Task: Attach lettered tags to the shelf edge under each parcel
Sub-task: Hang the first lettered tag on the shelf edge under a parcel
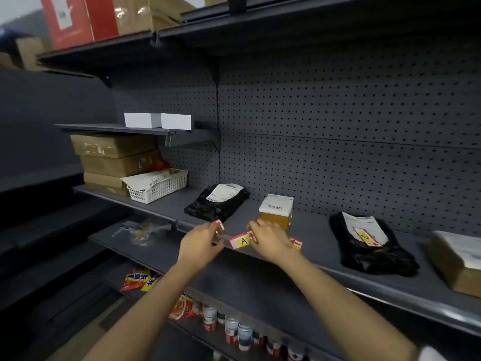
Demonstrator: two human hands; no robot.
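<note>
A dark grey metal shelf (325, 246) runs from 9 o'clock down toward 4 o'clock, backed by a grey pegboard wall (338, 121). More shelves sit above and below it. The one below holds cans (231, 327) and red snack packets (135, 278).

Both hands meet at the shelf's front edge, near the middle of the view. The left hand (200, 242) has its fingers closed on a red-and-white tag (218, 224) at its 12 o'clock. The right hand (270, 239) has its fingers pinched on the right end of the tag marked A (241, 241), which lies between the two hands. That tag's long axis runs roughly along the shelf edge, tilted up toward the right, with its yellow letter panel facing the camera. Another tag with a red arrow (296, 243) shows just past the right hand at 3 o'clock.

Behind the hands, a black bag parcel (216, 204) sits at 11 o'clock and a small brown box with a white label (276, 211) at 1 o'clock. A second black bag (369, 246) at 3 o'clock carries a yellow tag (367, 237) on top. A brown parcel (458, 259) lies at the far right. A white basket (158, 187) and stacked cardboard boxes (114, 160) stand at 10 o'clock.

Bare shelf lies between the parcels, and the front edge is open to the right of the hands.
</note>
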